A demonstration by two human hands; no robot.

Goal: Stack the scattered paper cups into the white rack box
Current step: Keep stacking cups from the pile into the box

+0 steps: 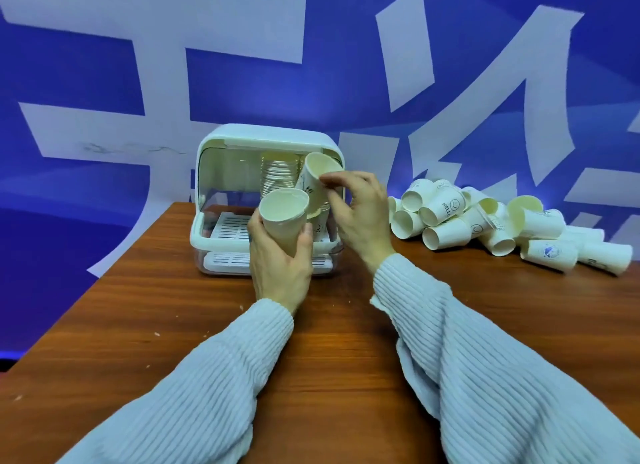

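From the head camera, a wooden desk (145,311) is stretching away toward a blue wall with large pale characters (242,65). The white rack box (266,141) is sitting at the desk's far edge, roughly at the middle of that edge, with its front standing open. Inside it, a tall stack of nested paper cups (278,172) is leaning toward the right side, and a slotted white tray (228,226) is lying on the box floor, with a second slotted panel showing below it.

The left hand (280,259) is gripping a paper cup (284,214) just in front of the box opening, fingers and thumb curling round the cup's lower body, its mouth tilting up toward the camera. The right hand (360,214) is pinching a second paper cup (317,179) by its rim, thumb and forefinger closing on the edge, the other fingers hanging loosely curled. That cup is tilting with its mouth up and to the right, its base pointing down into the box's right side, where more cups are partly hidden behind it.

The heap of scattered paper cups (502,221) is lying near the desk's far right corner, well apart from the box, most on their sides, some printed with a smiling face. Both forearms are wearing ribbed pale blue sleeves (485,377), crossing the near edge of the desk.
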